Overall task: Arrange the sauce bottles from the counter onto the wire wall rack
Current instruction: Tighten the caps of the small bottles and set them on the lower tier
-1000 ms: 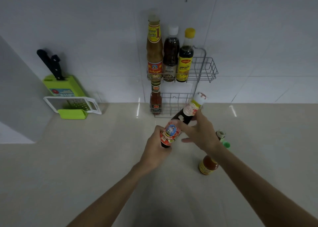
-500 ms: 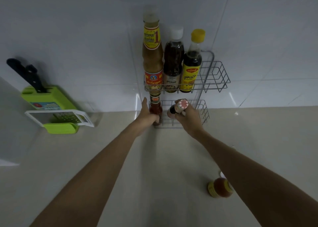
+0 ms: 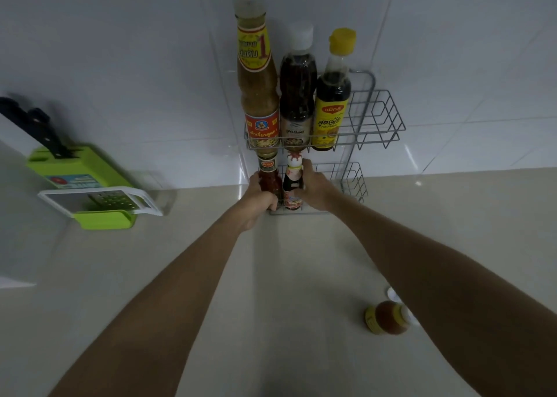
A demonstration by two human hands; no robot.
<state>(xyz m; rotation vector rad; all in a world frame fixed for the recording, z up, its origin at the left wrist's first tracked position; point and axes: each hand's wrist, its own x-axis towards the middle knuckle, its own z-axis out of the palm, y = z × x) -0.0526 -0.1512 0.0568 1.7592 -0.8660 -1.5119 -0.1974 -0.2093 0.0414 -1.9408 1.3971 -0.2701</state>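
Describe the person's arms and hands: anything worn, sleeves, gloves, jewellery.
Both forearms are bare as far as the frame shows: no sleeves in view. The left hand and right hand wear no gloves. No watch, bracelet or ring is visible, though the dim light could hide a thin ring.

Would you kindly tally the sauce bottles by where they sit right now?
Upper rack shelf: 3, a tall yellow-labelled bottle, a white-capped dark bottle and a yellow-capped dark bottle
Lower rack shelf: 2, a red sauce bottle and a dark bottle
Counter: 1, an orange sauce bottle
Total: 6
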